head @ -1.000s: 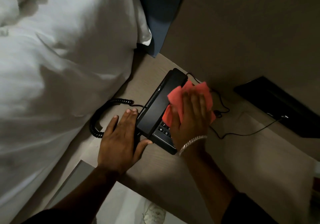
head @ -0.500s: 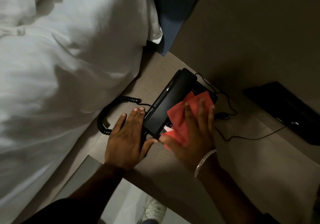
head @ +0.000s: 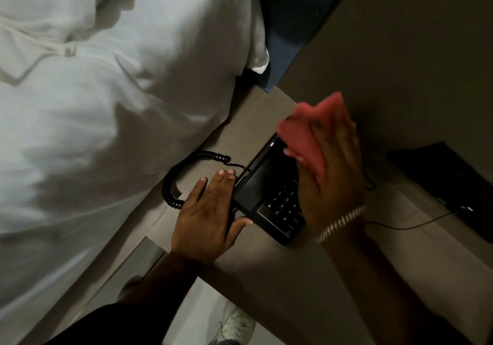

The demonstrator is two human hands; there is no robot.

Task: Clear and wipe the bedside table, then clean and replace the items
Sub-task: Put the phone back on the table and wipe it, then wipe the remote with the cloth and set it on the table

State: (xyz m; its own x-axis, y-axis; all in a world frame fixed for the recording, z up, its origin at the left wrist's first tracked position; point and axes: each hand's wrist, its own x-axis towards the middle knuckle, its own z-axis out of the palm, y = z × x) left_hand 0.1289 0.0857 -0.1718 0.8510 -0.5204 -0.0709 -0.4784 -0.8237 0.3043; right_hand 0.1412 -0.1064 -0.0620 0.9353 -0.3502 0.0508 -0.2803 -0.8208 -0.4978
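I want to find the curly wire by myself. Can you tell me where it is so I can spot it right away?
Start at the big white bedding and follow its edge down to the wooden bedside table. There, between the bedding and the black phone, just beyond the left hand, the coiled cord loops round. It is thick and springy, unlike the thin smooth cable trailing right of the phone.

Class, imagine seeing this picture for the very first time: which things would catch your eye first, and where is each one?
The red cloth stands out most, held by the right hand over the far end of the black telephone at centre right. The left hand lies flat beside the phone, steadying its near corner. White bedding fills the left side.
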